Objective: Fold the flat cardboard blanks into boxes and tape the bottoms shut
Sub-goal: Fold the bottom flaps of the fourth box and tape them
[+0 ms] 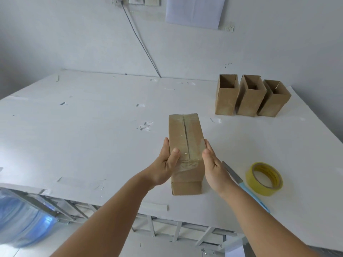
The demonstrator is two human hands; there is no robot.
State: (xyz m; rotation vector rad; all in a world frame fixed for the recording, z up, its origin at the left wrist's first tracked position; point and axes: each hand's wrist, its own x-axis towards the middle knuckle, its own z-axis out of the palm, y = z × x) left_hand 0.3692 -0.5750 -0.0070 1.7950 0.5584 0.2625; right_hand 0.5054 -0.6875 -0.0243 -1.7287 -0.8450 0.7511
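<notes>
A brown cardboard box (185, 138) stands upside down on the white table (92, 136), its taped bottom seam facing up. My left hand (167, 164) holds its left side, thumb on the taped top and fingers down the side. My right hand (213, 164) lies flat against its right side with straight fingers. Clear tape runs along the seam and over the near end. Three finished boxes (248, 95) stand open-topped in a row at the far right.
A yellow tape roll (264, 179) lies to the right of my right hand. A knife with a light blue handle (241, 182) lies between the roll and my right wrist. A blue water jug (20, 219) sits below the table's left edge. A cable (141, 43) hangs down the wall.
</notes>
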